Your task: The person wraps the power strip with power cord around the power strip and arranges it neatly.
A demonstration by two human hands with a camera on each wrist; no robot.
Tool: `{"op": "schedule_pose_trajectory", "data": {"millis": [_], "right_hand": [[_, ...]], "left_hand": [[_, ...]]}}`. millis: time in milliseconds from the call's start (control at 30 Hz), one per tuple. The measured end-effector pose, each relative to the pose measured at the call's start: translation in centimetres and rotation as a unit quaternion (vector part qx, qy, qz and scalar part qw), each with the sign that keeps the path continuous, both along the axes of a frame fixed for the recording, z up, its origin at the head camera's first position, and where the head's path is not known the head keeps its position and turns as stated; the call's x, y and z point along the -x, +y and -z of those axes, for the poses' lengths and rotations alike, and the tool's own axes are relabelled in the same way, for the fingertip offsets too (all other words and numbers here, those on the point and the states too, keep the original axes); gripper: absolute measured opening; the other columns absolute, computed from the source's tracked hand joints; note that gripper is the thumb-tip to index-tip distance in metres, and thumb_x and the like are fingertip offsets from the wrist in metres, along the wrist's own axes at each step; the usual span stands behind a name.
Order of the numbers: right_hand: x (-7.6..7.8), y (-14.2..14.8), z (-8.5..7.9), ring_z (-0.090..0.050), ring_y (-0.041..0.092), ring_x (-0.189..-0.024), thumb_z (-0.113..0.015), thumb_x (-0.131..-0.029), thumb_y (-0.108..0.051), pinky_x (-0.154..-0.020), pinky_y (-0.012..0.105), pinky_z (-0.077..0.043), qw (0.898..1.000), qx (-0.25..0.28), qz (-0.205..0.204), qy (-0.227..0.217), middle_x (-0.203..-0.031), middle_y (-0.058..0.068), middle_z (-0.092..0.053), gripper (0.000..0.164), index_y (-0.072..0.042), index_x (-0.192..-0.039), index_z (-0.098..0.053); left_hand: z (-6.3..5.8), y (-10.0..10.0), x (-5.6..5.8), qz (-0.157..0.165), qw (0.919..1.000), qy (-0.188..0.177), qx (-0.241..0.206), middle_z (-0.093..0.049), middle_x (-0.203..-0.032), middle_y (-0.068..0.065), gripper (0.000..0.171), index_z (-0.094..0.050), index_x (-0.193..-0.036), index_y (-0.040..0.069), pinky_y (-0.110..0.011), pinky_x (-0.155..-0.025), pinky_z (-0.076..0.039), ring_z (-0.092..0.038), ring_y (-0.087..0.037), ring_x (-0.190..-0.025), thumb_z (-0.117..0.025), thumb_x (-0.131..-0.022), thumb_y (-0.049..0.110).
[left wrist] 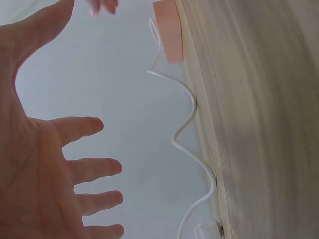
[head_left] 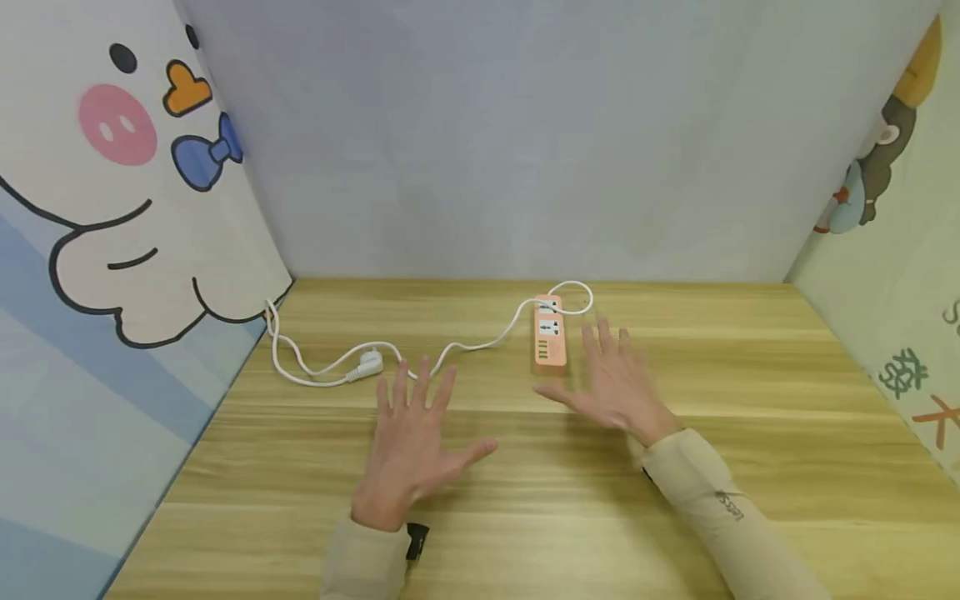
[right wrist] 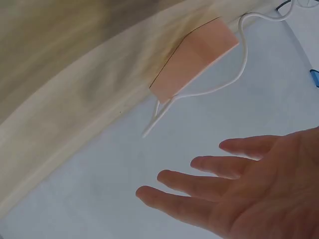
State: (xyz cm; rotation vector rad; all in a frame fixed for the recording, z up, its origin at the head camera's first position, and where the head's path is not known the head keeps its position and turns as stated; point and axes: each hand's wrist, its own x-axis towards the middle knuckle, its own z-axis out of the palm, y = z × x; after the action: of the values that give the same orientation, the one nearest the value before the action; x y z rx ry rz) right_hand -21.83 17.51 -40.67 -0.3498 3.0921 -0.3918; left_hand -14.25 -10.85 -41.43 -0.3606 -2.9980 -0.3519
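An orange-pink power strip (head_left: pixel 551 342) with white sockets lies on the wooden table, its long side pointing away from me. Its white cord (head_left: pixel 480 346) loops behind and over the far end, then winds left to a white plug (head_left: pixel 371 363). My left hand (head_left: pixel 408 446) hovers in front of the cord, fingers spread and holding nothing. Just right of the strip is my right hand (head_left: pixel 611 383), also spread and not gripping anything. In the right wrist view the power strip (right wrist: pixel 194 57) sits apart from the fingers. The left wrist view shows the cord (left wrist: pixel 192 109) beyond the left fingertips.
A grey-white panel (head_left: pixel 525 150) stands behind the wooden table (head_left: pixel 750 375). Cartoon-printed panels rise at the left (head_left: pixel 225 250) and right. The cord's far-left bend reaches the left panel's base. A black strap end (head_left: pixel 417 540) shows at the left sleeve.
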Motion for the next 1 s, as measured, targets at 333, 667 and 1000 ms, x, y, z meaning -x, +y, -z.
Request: {"op": "schedule_pose_trajectory", "data": {"millis": [333,667,1000], "right_hand": [[5.7,-3.0,1.3,-0.023,0.060,-0.145,-0.051,-0.081,-0.086,-0.121,0.065,-0.019,0.998,-0.011,0.016,-0.067,-0.158,0.040,-0.021,0.125,0.014,-0.152,-0.027],[7.2,-4.6,2.2,-0.052,0.057,-0.117,-0.053,-0.085,-0.081,-0.092,0.064,-0.048,0.992,-0.045,0.093,-0.074,-0.135,0.042,-0.045,0.116,0.023,-0.136,-0.042],[7.7,-4.7,2.3,-0.056,0.042,-0.096,-0.058,-0.092,-0.059,-0.079,0.052,-0.052,0.992,-0.050,0.090,-0.072,-0.110,0.031,-0.054,0.069,0.010,-0.099,-0.062]], "left_hand": [[0.3,0.1,0.2,0.002,1.0000,0.006,0.003,-0.009,-0.169,-0.016,0.107,-0.021,-0.163,0.020,-0.064,-0.124,-0.002,-0.001,-0.044,-0.156,-0.047,-0.082,0.087],[0.2,0.0,0.1,0.003,1.0000,-0.003,-0.007,-0.011,-0.169,-0.017,0.105,-0.023,-0.162,0.020,-0.063,-0.124,-0.001,-0.001,-0.044,-0.156,-0.051,-0.083,0.084],[0.6,-0.1,0.1,0.004,0.9999,0.011,-0.005,-0.017,-0.168,-0.019,0.104,-0.027,-0.161,0.019,-0.064,-0.124,-0.007,-0.009,-0.046,-0.155,-0.052,-0.083,0.083]]}}
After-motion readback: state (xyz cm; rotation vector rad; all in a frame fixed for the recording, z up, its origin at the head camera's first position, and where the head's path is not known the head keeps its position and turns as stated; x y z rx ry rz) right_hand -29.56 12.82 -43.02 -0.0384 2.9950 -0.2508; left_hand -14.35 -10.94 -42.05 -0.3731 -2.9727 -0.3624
